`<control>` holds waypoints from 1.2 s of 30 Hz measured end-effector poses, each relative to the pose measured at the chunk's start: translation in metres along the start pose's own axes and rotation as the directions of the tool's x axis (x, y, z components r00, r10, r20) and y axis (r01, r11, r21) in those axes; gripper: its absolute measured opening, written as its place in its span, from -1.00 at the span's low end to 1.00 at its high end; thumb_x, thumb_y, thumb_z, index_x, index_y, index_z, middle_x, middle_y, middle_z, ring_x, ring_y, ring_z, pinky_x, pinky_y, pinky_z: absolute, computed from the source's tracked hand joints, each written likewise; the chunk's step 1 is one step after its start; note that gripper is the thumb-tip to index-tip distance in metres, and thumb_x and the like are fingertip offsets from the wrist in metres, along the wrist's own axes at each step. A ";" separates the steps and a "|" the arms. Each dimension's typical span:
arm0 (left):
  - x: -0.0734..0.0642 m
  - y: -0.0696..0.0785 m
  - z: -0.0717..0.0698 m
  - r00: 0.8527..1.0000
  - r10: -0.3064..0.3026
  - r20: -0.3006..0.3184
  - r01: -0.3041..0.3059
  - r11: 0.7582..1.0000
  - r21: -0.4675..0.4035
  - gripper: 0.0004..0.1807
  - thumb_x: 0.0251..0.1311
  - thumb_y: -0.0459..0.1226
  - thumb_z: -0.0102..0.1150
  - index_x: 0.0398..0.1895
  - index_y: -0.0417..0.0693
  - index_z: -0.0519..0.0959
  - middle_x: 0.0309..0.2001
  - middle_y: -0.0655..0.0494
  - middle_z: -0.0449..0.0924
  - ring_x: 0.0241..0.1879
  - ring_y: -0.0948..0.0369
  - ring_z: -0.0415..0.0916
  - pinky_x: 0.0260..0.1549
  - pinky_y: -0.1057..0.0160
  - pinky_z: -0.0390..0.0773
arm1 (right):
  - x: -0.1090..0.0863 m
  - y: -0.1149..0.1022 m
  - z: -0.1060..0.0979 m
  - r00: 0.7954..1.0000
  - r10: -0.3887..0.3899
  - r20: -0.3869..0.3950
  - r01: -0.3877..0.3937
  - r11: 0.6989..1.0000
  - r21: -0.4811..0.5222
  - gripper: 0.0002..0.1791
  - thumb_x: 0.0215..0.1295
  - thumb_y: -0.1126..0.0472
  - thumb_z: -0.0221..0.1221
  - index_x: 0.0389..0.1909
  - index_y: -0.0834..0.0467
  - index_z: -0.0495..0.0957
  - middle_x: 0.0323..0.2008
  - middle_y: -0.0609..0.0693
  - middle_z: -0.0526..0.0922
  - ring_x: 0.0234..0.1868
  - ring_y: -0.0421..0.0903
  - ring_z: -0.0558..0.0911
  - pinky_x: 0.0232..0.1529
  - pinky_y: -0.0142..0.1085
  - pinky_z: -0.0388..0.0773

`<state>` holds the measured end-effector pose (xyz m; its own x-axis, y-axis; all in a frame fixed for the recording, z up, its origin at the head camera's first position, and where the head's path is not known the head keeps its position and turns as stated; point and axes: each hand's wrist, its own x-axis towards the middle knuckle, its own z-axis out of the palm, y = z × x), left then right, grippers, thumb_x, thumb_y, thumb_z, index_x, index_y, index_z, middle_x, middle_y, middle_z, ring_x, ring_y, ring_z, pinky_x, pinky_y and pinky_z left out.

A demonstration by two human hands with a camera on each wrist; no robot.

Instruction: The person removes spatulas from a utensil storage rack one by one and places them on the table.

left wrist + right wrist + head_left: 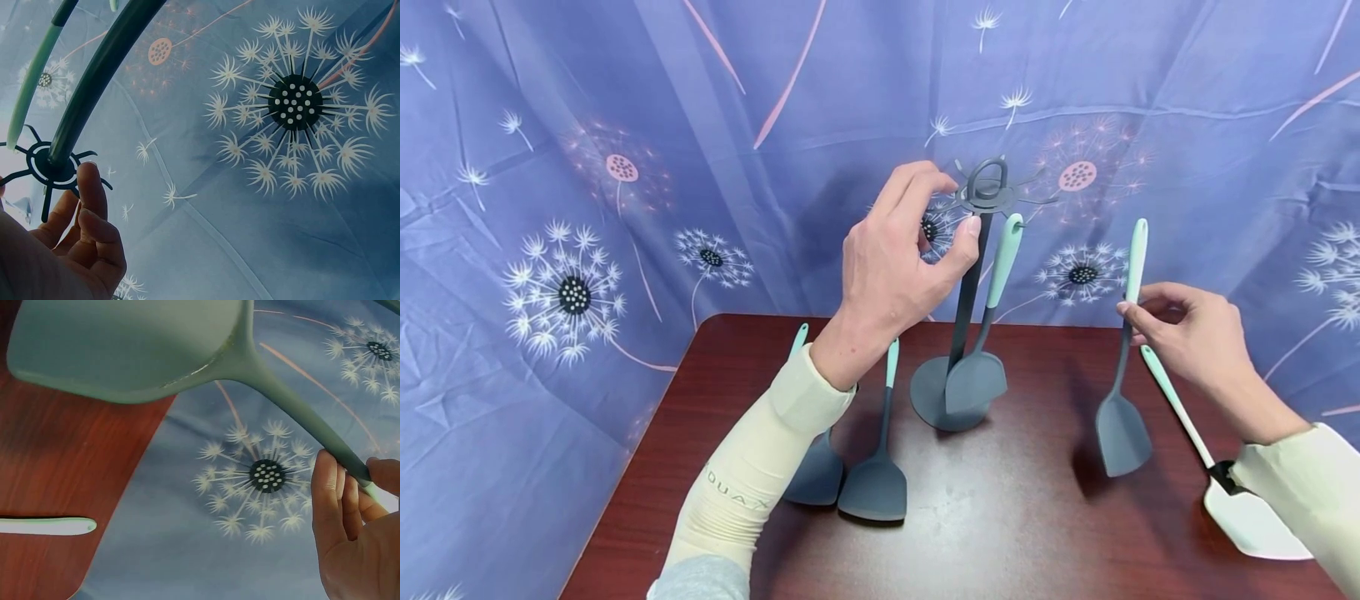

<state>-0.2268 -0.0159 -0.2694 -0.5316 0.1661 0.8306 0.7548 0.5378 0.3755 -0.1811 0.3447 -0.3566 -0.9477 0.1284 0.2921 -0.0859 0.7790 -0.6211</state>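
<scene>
A dark utensil rack (967, 308) with a round base and a ring of hooks on top stands on the table. The left hand (895, 242) pinches the edge of its hook ring between thumb and fingers; the left wrist view shows the fingertips at the hooks (45, 200). From one hook on the right side hangs a grey turner (977, 379) with a mint handle. To the right, the right hand (1195, 329) pinches a grey spatula (1123, 437) where its mint handle meets the shaft. This spatula is upright, blade down, raised over the table.
Left of the rack lie two grey turners, one (874, 487) in full view and one (816, 475) partly behind the left arm. A white spatula (1255, 525) lies at the right, partly under the right sleeve. A patterned blue cloth (790, 208) hangs behind the brown table (1000, 525).
</scene>
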 end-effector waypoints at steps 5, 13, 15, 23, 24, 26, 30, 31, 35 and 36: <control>0.000 0.000 0.000 1.000 -0.004 0.003 0.004 1.000 0.000 -0.54 0.35 0.11 0.08 0.08 0.03 0.67 0.20 0.20 0.58 -0.50 0.43 0.46 -0.49 0.33 0.49 | -0.002 0.011 0.001 1.000 -0.005 0.009 0.005 0.999 -0.052 -0.70 0.44 0.01 0.37 -0.05 0.16 0.74 -0.52 -0.04 0.80 -0.61 -0.49 0.66 -0.46 -0.55 0.40; 0.001 -0.001 0.000 1.000 0.005 -0.007 -0.005 1.000 0.000 -0.54 0.35 0.10 0.09 0.07 0.01 0.67 0.19 0.19 0.58 -0.50 0.44 0.45 -0.49 0.33 0.50 | -0.005 0.025 0.002 0.997 0.035 0.069 -0.026 0.990 -0.137 -0.65 0.46 -0.04 0.34 -0.02 0.17 0.74 -0.49 0.03 0.81 -0.62 -0.40 0.69 -0.44 -0.51 0.37; 0.000 0.000 0.000 1.000 0.005 -0.006 -0.005 1.000 -0.001 -0.54 0.35 0.10 0.08 0.07 0.01 0.67 0.19 0.19 0.58 -0.50 0.45 0.45 -0.49 0.33 0.50 | -0.006 0.028 0.003 0.994 0.043 0.096 -0.029 0.990 -0.141 -0.65 0.47 -0.04 0.33 -0.02 0.18 0.74 -0.48 0.02 0.81 -0.61 -0.36 0.71 -0.43 -0.51 0.37; 0.000 0.000 0.000 1.000 -0.001 0.003 0.001 1.000 -0.006 -0.54 0.35 0.10 0.08 0.07 0.01 0.67 0.20 0.20 0.58 -0.50 0.44 0.45 -0.48 0.33 0.50 | -0.009 0.042 0.007 0.982 0.068 0.178 -0.037 0.984 -0.174 -0.63 0.51 -0.04 0.29 0.00 0.20 0.73 -0.42 0.04 0.83 -0.59 -0.27 0.74 -0.46 -0.44 0.42; 0.000 0.000 0.000 1.000 -0.001 0.003 0.001 1.000 -0.006 -0.54 0.35 0.10 0.08 0.07 0.01 0.67 0.20 0.20 0.58 -0.50 0.43 0.46 -0.48 0.33 0.50 | -0.009 0.044 0.007 0.979 0.078 0.190 -0.044 0.984 -0.175 -0.62 0.52 -0.05 0.28 0.01 0.21 0.73 -0.41 0.04 0.83 -0.58 -0.24 0.75 -0.48 -0.42 0.44; 0.000 0.000 0.001 1.000 -0.001 0.003 0.001 1.000 -0.006 -0.54 0.35 0.10 0.09 0.07 0.02 0.67 0.19 0.20 0.58 -0.50 0.42 0.47 -0.49 0.33 0.50 | -0.010 0.047 0.008 0.974 0.094 0.207 -0.057 0.982 -0.178 -0.60 0.52 -0.05 0.28 0.02 0.22 0.72 -0.40 0.05 0.83 -0.55 -0.18 0.78 -0.50 -0.38 0.46; 0.001 0.000 0.001 1.000 0.002 0.000 -0.002 1.000 -0.006 -0.55 0.35 0.09 0.09 0.08 0.02 0.67 0.20 0.19 0.58 -0.51 0.41 0.47 -0.50 0.34 0.49 | -0.012 0.054 0.010 0.970 0.097 0.223 -0.056 0.981 -0.185 -0.64 0.52 0.00 0.29 0.00 0.24 0.73 -0.40 0.06 0.83 -0.56 -0.17 0.77 -0.47 -0.39 0.47; 0.001 0.001 0.001 1.000 0.002 0.000 -0.002 1.000 -0.007 -0.55 0.35 0.09 0.09 0.08 0.02 0.67 0.20 0.20 0.58 -0.51 0.41 0.47 -0.50 0.34 0.49 | -0.012 0.057 0.011 0.970 0.094 0.225 -0.052 0.981 -0.187 -0.65 0.51 0.02 0.30 -0.02 0.25 0.73 -0.41 0.06 0.83 -0.57 -0.18 0.77 -0.47 -0.39 0.47; 0.001 0.000 0.001 1.000 0.005 -0.002 -0.005 1.000 -0.002 -0.54 0.35 0.10 0.09 0.07 0.02 0.67 0.19 0.19 0.59 -0.51 0.43 0.46 -0.50 0.33 0.49 | -0.014 0.063 0.016 0.968 0.090 0.234 -0.045 0.980 -0.192 -0.66 0.48 0.05 0.33 -0.06 0.29 0.72 -0.46 0.03 0.81 -0.61 -0.20 0.75 -0.48 -0.38 0.48; 0.001 0.000 0.000 1.000 0.007 -0.001 -0.007 1.000 -0.002 -0.54 0.35 0.10 0.09 0.07 0.01 0.67 0.18 0.19 0.59 -0.51 0.42 0.46 -0.50 0.33 0.49 | -0.014 0.065 0.018 0.967 0.089 0.238 -0.043 0.981 -0.191 -0.66 0.47 0.06 0.33 -0.06 0.30 0.72 -0.48 0.02 0.81 -0.62 -0.20 0.75 -0.48 -0.37 0.48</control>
<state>-0.2269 -0.0154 -0.2689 -0.5258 0.1687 0.8337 0.7591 0.5352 0.3705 -0.1786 0.3828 -0.4141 -0.9974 0.0470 0.0539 0.0151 0.8754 -0.4832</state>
